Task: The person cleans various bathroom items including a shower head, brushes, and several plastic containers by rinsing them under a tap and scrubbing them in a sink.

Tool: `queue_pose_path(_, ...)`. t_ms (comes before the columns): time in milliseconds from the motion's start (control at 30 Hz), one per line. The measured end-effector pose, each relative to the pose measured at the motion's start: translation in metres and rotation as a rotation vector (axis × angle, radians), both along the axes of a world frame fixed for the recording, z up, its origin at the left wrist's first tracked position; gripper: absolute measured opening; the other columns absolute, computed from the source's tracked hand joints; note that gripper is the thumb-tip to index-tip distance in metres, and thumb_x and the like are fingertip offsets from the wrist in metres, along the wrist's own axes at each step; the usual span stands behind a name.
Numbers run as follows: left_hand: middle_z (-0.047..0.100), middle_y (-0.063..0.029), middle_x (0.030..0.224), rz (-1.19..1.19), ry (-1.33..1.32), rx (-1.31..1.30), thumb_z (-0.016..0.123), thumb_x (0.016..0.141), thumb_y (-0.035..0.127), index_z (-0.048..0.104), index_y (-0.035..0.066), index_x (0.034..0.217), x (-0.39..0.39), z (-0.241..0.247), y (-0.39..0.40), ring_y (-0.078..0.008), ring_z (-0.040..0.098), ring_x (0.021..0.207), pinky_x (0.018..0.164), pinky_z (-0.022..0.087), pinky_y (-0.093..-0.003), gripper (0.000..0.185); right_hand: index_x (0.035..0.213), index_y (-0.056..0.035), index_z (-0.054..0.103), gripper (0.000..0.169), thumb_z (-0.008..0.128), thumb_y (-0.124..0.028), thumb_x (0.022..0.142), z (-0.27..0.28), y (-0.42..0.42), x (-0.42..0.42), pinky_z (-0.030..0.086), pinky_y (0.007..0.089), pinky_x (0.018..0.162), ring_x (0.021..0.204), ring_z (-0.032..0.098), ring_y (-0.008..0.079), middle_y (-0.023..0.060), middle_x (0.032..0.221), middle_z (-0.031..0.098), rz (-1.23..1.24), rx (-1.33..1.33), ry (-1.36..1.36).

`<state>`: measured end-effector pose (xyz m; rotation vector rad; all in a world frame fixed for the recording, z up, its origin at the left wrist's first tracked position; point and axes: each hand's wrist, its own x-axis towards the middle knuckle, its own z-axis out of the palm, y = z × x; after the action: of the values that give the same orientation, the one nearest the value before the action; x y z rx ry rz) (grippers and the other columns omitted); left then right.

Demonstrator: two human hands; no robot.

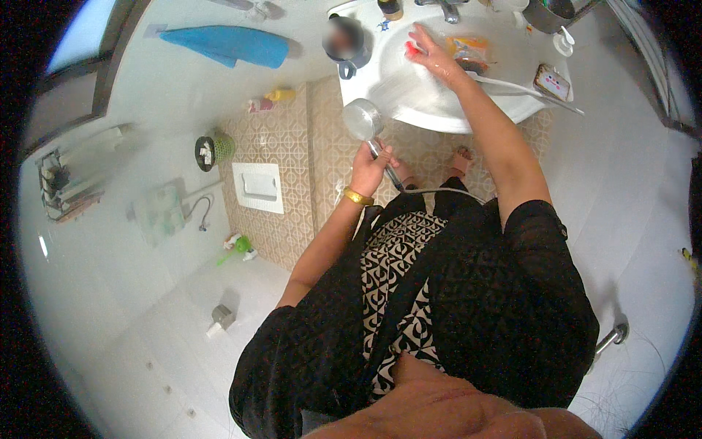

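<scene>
My left hand point(370, 164), with a gold bangle at the wrist, grips the handle of a shower head point(362, 119). The round head points up toward the washbasin's front left edge, and its grey hose point(447, 190) runs right across my legs. My right hand point(433, 60) reaches over the bowl of the white washbasin point(406, 101), its skin wet-looking. Bright red shows at its fingertips; whether that is a held thing is unclear. Close to this hand lie an orange plastic packet point(469, 46) and a long white handle point(521, 88) that reaches over the rim.
A dark mug point(359, 57) stands on the basin's left rim, a faucet point(449, 13) at the back. On the right rim sits a smiling-face box or sponge point(552, 82). A blue towel point(230, 44) hangs left. A squat toilet point(259, 186) and waste basket point(222, 148) are at floor level.
</scene>
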<state>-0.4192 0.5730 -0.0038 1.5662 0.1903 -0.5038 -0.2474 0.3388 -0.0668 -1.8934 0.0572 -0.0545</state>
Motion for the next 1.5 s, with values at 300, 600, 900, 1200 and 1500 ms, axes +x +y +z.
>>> queue_pose_path(300,0.057,-0.0084,0.074,-0.046,-0.046,0.076,0.054,0.092,0.008,0.043,0.002,0.095,-0.005,0.002,0.003,-0.0192,0.063,0.066,0.062,0.051,-0.0303,0.013,0.124,-0.0127,0.055,0.064,0.071,-0.047,0.072,-0.037,-0.097,0.018,0.039,0.0432,0.100,0.120,0.048,0.0316,0.0122,0.131,0.051,-0.080,-0.991,0.430)
queue_pose_path(600,0.058,-0.0069,0.072,-0.012,-0.078,0.102,0.052,0.093,0.009,0.044,0.004,0.094,-0.014,0.001,0.002,-0.0179,0.063,0.065,0.062,0.047,-0.0289,0.010,0.130,-0.0079,0.048,0.080,0.069,-0.057,0.071,0.001,-0.098,0.012,0.033,0.0542,0.102,0.127,0.039,0.0370,0.0148,0.136,0.045,0.237,-1.058,0.757)
queue_pose_path(900,0.058,-0.0065,0.072,-0.031,-0.108,0.099,0.054,0.093,0.009,0.043,0.004,0.096,-0.016,-0.013,0.012,-0.0167,0.062,0.065,0.060,0.049,-0.0291,0.012,0.122,-0.0069,0.051,0.052,0.066,-0.020,0.074,0.019,-0.103,-0.008,0.047,0.0434,0.087,0.101,0.061,0.0338,0.0155,0.108,0.063,-0.136,-0.907,0.287)
queue_pose_path(1200,0.055,-0.0059,0.073,-0.072,-0.062,-0.053,0.054,0.091,0.006,0.043,0.004,0.094,-0.003,0.010,0.004,-0.0174,0.061,0.066,0.062,0.053,-0.0313,0.011,0.117,-0.0132,0.054,0.039,0.056,-0.012,0.078,0.069,-0.117,-0.034,0.049,0.0446,0.076,0.093,0.062,0.0306,0.0145,0.096,0.065,-0.002,-0.939,-0.193)
queue_pose_path(1500,0.056,-0.0074,0.069,-0.197,-0.195,-0.061,0.054,0.089,0.003,0.043,0.002,0.091,0.008,0.015,0.010,-0.0179,0.061,0.059,0.059,0.052,-0.0320,0.011,0.110,-0.0108,0.057,0.031,0.056,-0.016,0.079,0.157,-0.139,-0.078,0.051,0.0421,0.065,0.081,0.066,0.0292,0.0119,0.089,0.066,0.026,-1.297,-0.081)
